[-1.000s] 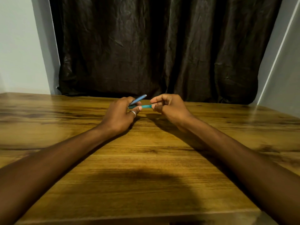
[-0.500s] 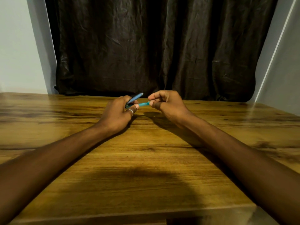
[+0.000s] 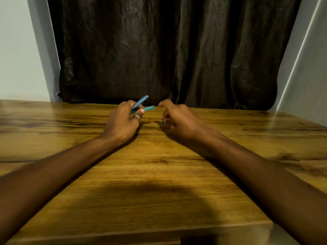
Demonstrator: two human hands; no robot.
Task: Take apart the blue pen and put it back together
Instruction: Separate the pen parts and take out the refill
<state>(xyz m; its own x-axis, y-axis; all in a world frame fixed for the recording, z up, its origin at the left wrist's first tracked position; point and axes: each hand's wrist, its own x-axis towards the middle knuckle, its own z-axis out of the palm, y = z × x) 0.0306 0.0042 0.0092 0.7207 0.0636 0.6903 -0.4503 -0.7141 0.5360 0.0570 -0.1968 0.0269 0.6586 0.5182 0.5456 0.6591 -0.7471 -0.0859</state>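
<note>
My left hand (image 3: 123,121), with a ring on one finger, holds two parts of the pen above the wooden table (image 3: 159,183). The blue pen barrel (image 3: 140,102) sticks up and to the right out of the fingers. Just below it a shorter teal pen piece (image 3: 149,108) points right, pinched by the thumb. My right hand (image 3: 178,117) is a short gap to the right of the teal piece and does not touch it. Its index finger is raised and its lower fingers are curled. A small teal bit (image 3: 163,121) shows under those curled fingers; what it is stays unclear.
A dark wrinkled curtain (image 3: 168,50) hangs behind the table's far edge, with pale walls (image 3: 17,59) on both sides. The table's front edge (image 3: 141,232) is close to me, and both forearms rest over the tabletop.
My right hand has let go of the end of the teal piece and pulled away to the right. The left hand keeps both pen parts and has barely moved.
</note>
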